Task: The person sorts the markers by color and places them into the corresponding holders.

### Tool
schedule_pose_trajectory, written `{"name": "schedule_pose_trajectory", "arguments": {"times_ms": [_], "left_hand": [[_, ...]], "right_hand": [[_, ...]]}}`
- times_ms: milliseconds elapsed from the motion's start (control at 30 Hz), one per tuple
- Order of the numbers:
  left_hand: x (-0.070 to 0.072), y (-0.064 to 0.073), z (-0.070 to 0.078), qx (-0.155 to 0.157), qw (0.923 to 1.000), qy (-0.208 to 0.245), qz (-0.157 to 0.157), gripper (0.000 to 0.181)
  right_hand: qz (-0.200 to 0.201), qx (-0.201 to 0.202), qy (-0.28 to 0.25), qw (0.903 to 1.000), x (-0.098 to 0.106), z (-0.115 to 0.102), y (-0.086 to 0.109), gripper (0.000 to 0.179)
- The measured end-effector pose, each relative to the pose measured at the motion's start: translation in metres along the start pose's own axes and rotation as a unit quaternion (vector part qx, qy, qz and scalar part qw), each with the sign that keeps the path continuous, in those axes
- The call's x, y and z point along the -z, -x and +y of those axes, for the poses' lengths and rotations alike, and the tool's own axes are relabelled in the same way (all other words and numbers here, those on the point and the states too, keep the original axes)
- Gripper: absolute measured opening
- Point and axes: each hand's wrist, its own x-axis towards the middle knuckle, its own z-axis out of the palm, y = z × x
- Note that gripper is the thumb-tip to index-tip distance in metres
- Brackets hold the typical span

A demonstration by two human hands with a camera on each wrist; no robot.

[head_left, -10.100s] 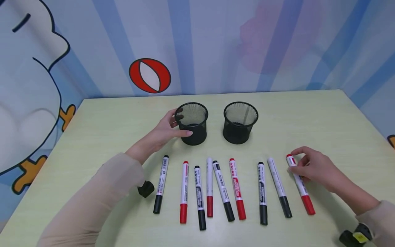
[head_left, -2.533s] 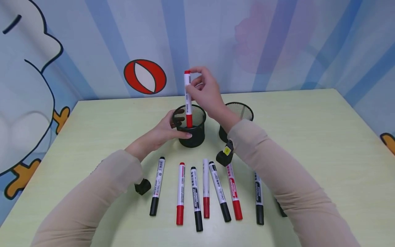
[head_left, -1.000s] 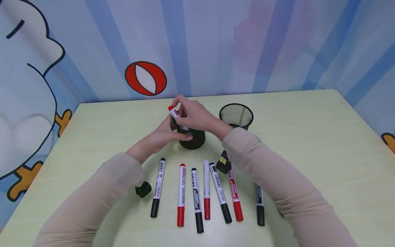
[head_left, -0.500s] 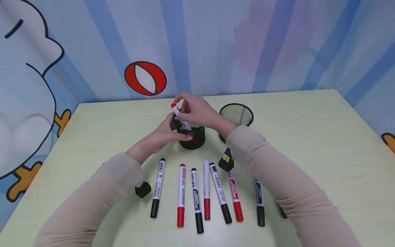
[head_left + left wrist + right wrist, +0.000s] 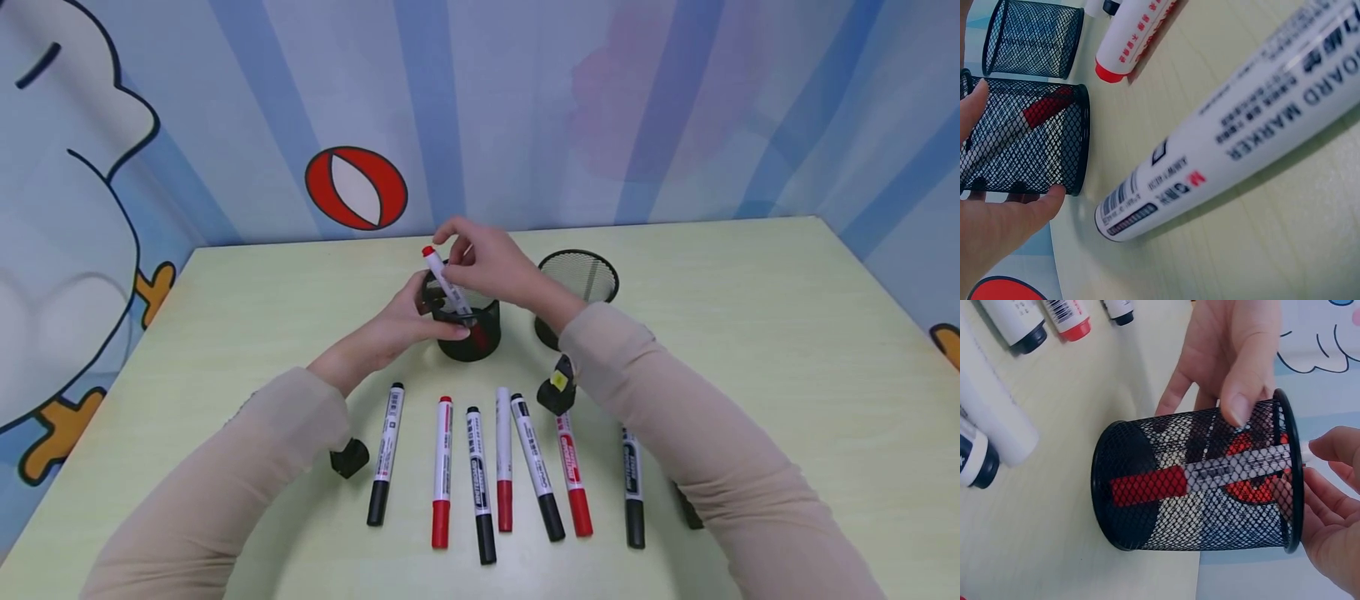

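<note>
Steadying the mesh cup, it seems, the left hand grips its wall in the head view; the right hand pinches a red marker tilted inside. Nearer lie four black markers, three red ones and one dark cap beside the right sleeve. Left wrist: a second cup alongside — two in all. Right wrist: one marker in the cup, red end low — presumably for stability.

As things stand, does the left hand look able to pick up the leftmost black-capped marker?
Probably not yet: the left hand grips the left mesh cup. Once freed, it likely could, since the marker lies on the table with nothing on top.
</note>
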Motion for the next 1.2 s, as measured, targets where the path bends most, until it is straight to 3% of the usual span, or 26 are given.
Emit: {"name": "schedule_pose_trajectory", "arguments": {"times_ms": [467,1200], "left_hand": [[0.000,-0.001,-0.001,0.001,1.0000,0.005,0.000,0.087],[-0.001,0.000,0.001,0.002,1.0000,0.005,0.001,0.087]], "right_hand": [[0.003,-0.025,-0.114,0.9932,0.016,-0.004,0.012,0.031],[-0.013,-0.003,-0.140,0.9900,0.024,-0.012,0.038,0.029]]}}
